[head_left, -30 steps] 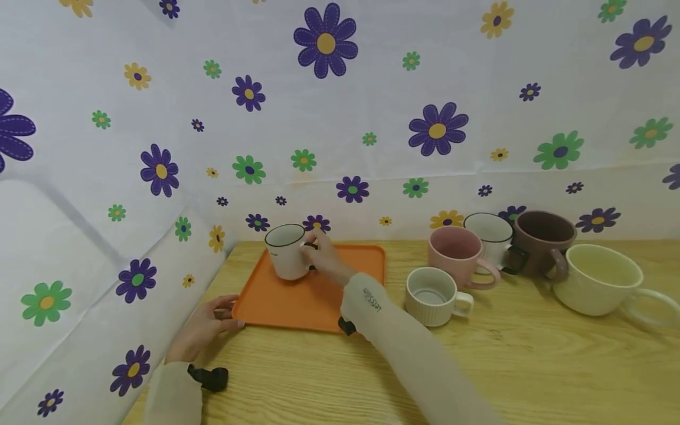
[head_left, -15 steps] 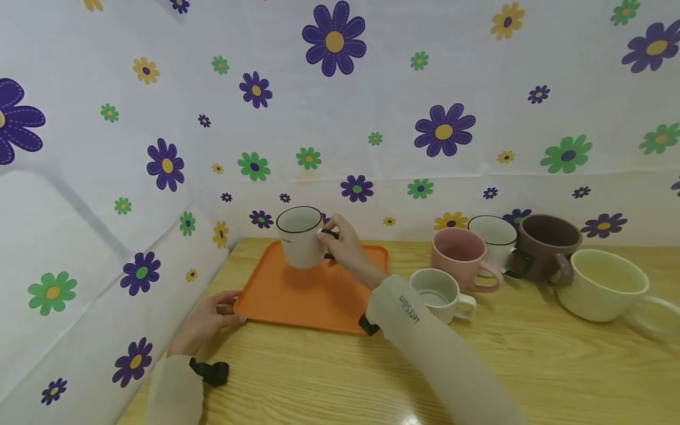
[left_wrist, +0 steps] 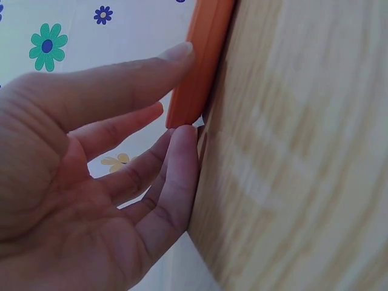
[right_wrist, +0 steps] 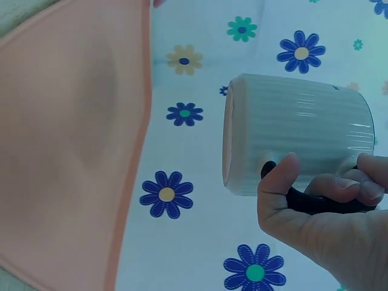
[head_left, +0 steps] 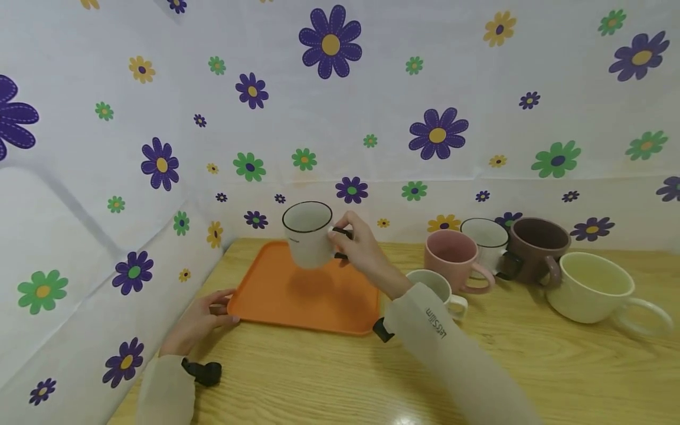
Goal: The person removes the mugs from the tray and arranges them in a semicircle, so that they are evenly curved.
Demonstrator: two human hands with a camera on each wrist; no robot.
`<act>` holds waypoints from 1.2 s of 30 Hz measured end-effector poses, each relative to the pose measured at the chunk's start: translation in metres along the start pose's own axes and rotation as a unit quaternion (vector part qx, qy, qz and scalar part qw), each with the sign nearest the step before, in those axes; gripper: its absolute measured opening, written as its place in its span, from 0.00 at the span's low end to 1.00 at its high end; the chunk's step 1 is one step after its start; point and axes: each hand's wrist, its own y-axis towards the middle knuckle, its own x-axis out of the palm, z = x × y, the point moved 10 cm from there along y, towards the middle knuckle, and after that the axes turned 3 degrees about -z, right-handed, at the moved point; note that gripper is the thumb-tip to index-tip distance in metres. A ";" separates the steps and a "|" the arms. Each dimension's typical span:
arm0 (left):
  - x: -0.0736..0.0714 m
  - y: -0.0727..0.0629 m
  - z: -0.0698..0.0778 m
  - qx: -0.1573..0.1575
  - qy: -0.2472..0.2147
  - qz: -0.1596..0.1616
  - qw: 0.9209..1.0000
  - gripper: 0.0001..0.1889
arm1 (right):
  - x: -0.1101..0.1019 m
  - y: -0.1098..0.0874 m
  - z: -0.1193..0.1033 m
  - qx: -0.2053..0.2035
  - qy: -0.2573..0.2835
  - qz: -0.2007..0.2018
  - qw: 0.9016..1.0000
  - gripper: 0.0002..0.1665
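Note:
In the head view my right hand holds a white mug with a black rim by its black handle. The mug is upright and raised above the orange tray, and its shadow falls on the tray. The right wrist view shows the mug's ribbed side, with thumb and fingers curled around the handle. My left hand grips the tray's near left corner. In the left wrist view its thumb lies against the orange rim, and other fingers reach the corner.
On the wooden table, right of the tray, stand a small ribbed cream cup, a pink mug, another black-rimmed white mug, a dark brown mug and a large pale yellow cup. Flowered cloth hangs behind and at left.
My right hand has lifted the white mug off the tray and moved it slightly right. My left hand stays at the tray's corner, and the tray has not visibly shifted.

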 end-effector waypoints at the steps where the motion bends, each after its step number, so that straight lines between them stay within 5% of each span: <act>1: -0.001 0.000 0.000 0.002 0.000 0.000 1.000 0.38 | -0.001 -0.002 -0.003 -0.006 0.002 -0.001 1.000 0.07; 16: 0.003 0.002 0.001 -0.001 -0.006 -0.005 1.000 0.36 | -0.055 -0.028 -0.009 -0.002 -0.004 0.043 0.999 0.05; 36: 0.000 0.000 -0.002 -0.003 -0.006 0.003 1.000 0.36 | -0.094 -0.061 -0.036 0.001 0.024 0.049 0.999 0.04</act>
